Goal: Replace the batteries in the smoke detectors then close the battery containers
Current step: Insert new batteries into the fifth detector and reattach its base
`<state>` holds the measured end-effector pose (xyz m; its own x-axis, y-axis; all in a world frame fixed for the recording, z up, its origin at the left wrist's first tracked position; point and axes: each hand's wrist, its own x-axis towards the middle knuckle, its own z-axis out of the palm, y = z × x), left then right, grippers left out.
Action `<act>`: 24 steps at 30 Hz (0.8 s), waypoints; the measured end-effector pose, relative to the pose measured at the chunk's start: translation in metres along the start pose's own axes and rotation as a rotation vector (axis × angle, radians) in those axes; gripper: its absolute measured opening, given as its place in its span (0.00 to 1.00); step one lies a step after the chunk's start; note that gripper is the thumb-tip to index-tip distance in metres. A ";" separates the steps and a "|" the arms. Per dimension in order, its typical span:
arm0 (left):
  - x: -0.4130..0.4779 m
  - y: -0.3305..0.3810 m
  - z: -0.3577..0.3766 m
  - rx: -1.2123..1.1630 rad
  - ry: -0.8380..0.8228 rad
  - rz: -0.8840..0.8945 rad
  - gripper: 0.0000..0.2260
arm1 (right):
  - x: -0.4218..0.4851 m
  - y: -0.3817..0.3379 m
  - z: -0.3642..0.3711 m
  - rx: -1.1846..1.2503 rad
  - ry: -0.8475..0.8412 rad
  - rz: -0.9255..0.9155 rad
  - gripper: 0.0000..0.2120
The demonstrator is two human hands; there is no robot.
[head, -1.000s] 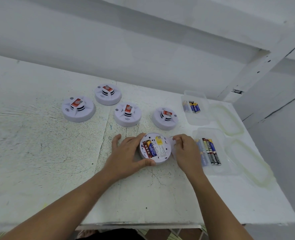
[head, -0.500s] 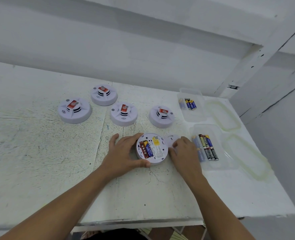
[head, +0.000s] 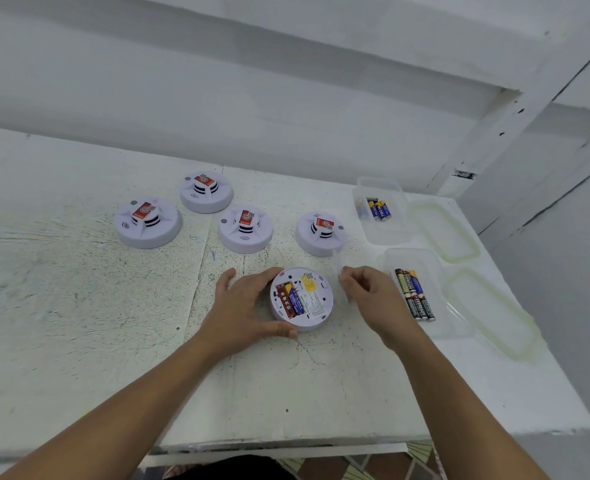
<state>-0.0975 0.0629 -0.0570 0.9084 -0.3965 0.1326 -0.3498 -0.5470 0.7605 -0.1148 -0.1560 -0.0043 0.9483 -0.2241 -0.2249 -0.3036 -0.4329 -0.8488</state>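
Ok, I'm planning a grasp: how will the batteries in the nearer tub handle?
The batteries are smooth cylinders, so probably stiff and slippery. They lie loose side by side in the tub, so a nudge would likely roll them.

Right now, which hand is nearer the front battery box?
Right. The right hand, pinching a white cover, is right beside the front battery box, at its left side. The left hand grips the open detector, farther left, with the detector between it and the box.

A worn, speckled white table (head: 79, 306) stands against a white wall (head: 217, 98); patterned floor tiles (head: 420, 460) show below the table's near edge.
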 end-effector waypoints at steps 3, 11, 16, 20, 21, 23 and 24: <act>0.000 0.000 0.000 0.015 -0.005 -0.003 0.47 | -0.001 -0.008 -0.003 -0.064 -0.102 -0.111 0.03; 0.001 0.001 -0.001 0.013 -0.004 -0.013 0.48 | -0.005 -0.026 -0.002 -0.614 -0.393 -0.528 0.05; 0.001 -0.001 0.001 0.000 -0.007 -0.009 0.47 | -0.001 -0.033 0.001 -0.789 -0.521 -0.614 0.08; 0.001 -0.002 0.001 0.004 -0.007 -0.011 0.47 | 0.004 -0.034 0.002 -0.870 -0.580 -0.599 0.07; 0.001 -0.002 0.001 0.002 -0.005 -0.012 0.48 | 0.005 -0.034 0.002 -0.871 -0.588 -0.599 0.07; 0.001 -0.001 0.001 -0.001 -0.005 -0.012 0.48 | 0.007 -0.034 0.002 -0.874 -0.601 -0.604 0.06; 0.001 -0.001 0.001 -0.002 -0.005 -0.011 0.49 | 0.008 -0.033 0.002 -0.878 -0.603 -0.610 0.06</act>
<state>-0.0964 0.0621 -0.0583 0.9111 -0.3941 0.1207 -0.3390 -0.5499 0.7633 -0.0975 -0.1415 0.0211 0.7773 0.5600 -0.2866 0.4665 -0.8188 -0.3347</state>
